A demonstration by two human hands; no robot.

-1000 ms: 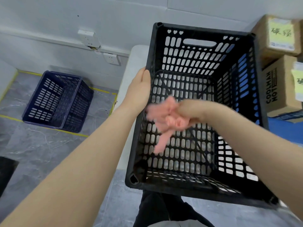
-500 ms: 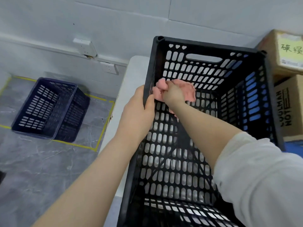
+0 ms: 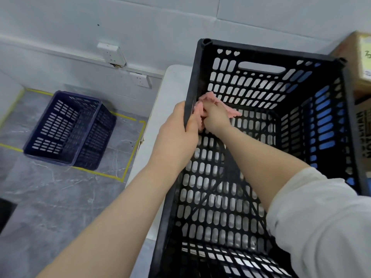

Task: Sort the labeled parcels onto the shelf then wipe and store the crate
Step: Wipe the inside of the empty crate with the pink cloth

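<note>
A black perforated crate point(image 3: 261, 47) stands on the white table point(image 3: 168, 91), empty inside. My left hand point(image 3: 176, 133) grips the crate's left rim, thumb inside, fingers outside. Inside the crate my right hand point(image 3: 215, 115) holds a pink cloth point(image 3: 208, 99) bunched against the inner side of the left wall, right beside my left thumb. Cardboard parcels with labels point(image 3: 361, 63) sit at the right edge, just behind the crate's far right corner.
A dark blue crate point(image 3: 66, 127) lies on the grey floor to the left, inside a square of yellow tape point(image 3: 130, 157). Wall sockets point(image 3: 140, 80) sit on the white wall behind the table. A dark object point(image 3: 5, 213) shows at the left edge.
My right hand moved the pink cloth from the crate's middle to its upper left inner wall, then slightly down along it. The left hand kept its grip on the rim.
</note>
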